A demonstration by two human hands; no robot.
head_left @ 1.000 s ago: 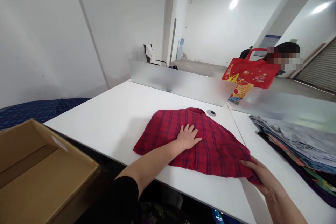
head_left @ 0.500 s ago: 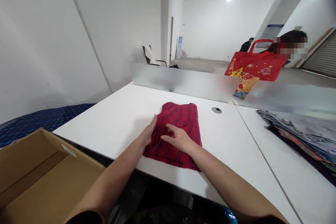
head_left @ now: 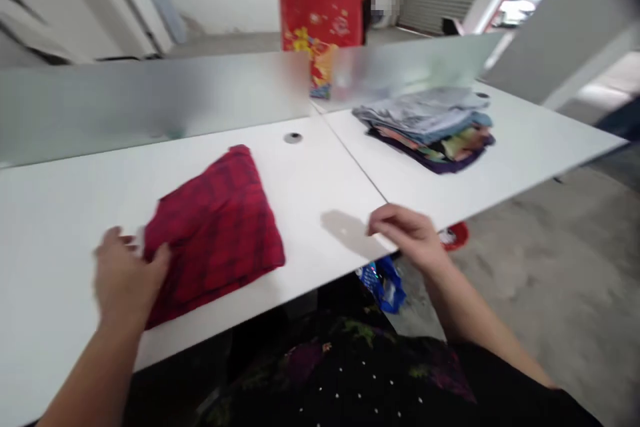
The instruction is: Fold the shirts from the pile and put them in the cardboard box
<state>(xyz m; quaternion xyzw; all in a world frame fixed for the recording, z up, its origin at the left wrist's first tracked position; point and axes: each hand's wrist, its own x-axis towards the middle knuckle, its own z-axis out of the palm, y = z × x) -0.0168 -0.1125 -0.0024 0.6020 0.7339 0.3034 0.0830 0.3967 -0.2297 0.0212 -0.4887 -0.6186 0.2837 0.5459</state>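
A folded red and dark plaid garment (head_left: 220, 227) lies on the white table near its front edge. My left hand (head_left: 127, 280) is at the garment's left side, fingers spread, the thumb against the cloth; motion blurs it slightly. Well to the right of the garment, my right hand (head_left: 410, 233) hovers above the table's front edge. Its fingers are loosely curled, with a gap to the thumb, and hold nothing that I can see.
A stack of folded clothes (head_left: 425, 127) sits on the right-hand table section. Behind runs a frosted partition (head_left: 225, 93), with a red bag (head_left: 320, 13) and a person beyond it. A blue bag (head_left: 383, 283) is below the table edge.
The view has swung right, bringing the clothes stack nearer the middle. My right hand has left the plaid garment and moved right; my left hand stays by its left side.
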